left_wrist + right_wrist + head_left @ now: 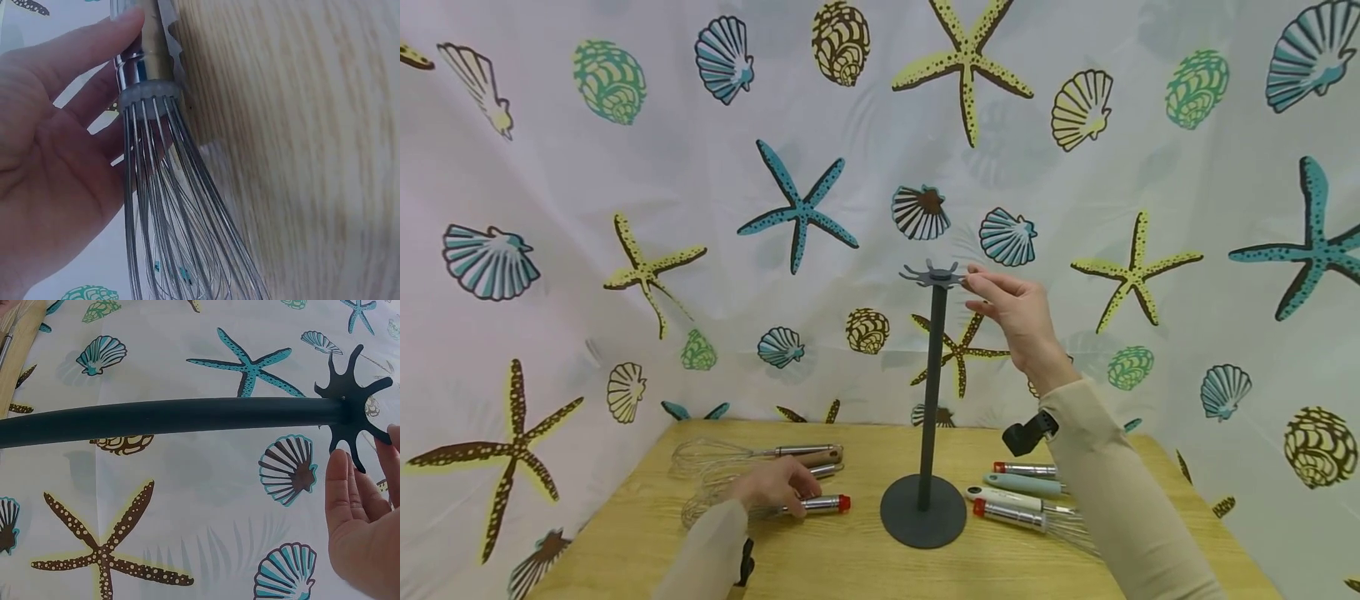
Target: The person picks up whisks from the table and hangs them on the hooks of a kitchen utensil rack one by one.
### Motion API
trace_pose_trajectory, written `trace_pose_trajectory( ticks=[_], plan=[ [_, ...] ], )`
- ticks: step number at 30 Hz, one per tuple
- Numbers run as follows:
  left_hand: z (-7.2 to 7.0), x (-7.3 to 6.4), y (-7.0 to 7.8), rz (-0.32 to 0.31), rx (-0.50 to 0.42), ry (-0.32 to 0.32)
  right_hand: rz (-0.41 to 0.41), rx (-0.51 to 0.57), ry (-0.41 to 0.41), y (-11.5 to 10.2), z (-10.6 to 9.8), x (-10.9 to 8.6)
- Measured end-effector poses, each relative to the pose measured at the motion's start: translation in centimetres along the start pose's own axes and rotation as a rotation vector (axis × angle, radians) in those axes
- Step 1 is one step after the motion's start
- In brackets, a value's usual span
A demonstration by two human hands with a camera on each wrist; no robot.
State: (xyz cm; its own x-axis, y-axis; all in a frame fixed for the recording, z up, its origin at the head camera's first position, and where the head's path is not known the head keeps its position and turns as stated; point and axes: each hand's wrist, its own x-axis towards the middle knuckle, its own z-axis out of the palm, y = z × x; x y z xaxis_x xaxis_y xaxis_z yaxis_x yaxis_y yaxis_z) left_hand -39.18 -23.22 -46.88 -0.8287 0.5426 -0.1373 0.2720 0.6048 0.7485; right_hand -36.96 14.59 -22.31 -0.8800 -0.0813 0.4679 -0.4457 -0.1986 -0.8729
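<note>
A dark grey stand (932, 392) with a round base and a ring of curved hooks on top rises from the wooden table. My right hand (1017, 312) is up at its top, pinching one of the hooks; the right wrist view shows the fingers against the hook ring (351, 406). Low on the left, my left hand (778, 483) holds a whisk with a silver, red-ended handle (826, 503). In the left wrist view the thumb lies over that handle, just above the whisk's wires (169, 187), with the other fingers behind it.
More whisks (715, 458) lie behind my left hand, one with a brown handle. Right of the stand several utensils lie side by side, among them a mint handle (1021, 483), a white handle (1003, 498) and a red-ended whisk (1009, 514). A shell-patterned curtain (850, 275) surrounds the table (820, 567).
</note>
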Motion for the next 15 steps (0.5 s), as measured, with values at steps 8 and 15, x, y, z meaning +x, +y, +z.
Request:
trace_pose_trajectory(
  ticks=[8,15],
  plan=[
    [0.04,0.09,0.42,0.035,-0.001,0.059,-0.021,-0.065,0.013,0.08,0.08,0.22],
    [-0.3,-0.04,0.95,0.083,0.017,0.138,-0.05,-0.121,0.042,0.36,0.03,0.44]
  ],
)
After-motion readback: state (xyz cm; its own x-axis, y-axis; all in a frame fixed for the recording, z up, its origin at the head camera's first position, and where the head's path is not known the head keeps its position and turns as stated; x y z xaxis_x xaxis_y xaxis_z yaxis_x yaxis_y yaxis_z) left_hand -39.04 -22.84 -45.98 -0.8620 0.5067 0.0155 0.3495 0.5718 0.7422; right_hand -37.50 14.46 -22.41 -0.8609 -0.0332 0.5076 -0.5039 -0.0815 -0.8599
